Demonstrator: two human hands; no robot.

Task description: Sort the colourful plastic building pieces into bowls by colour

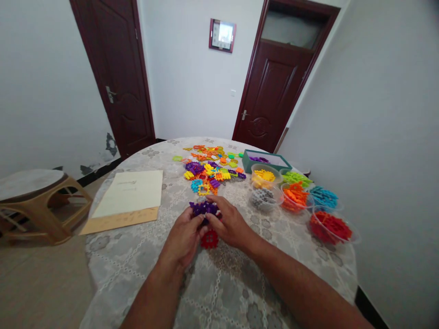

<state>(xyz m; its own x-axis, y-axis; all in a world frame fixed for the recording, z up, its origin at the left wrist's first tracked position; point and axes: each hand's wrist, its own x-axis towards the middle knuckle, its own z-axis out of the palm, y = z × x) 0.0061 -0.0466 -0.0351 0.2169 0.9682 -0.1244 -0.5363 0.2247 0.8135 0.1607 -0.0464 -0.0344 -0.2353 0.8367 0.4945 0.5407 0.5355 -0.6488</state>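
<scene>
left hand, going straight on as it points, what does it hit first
The left hand holds the purple pieces; past them, probably the right hand, then perhaps the heap of coloured pieces; depth is unclear.

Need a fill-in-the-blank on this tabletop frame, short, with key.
1. The left hand and right hand hold a cluster whose upper part is ____.
2. The clear bowl nearest the camera holds ____ plastic pieces.
3. The cream sheet lies to the ____ of the hands in the picture.
4. The wall frame hangs between two dark red ____.

Missing words: purple; red; left; doors.
</scene>
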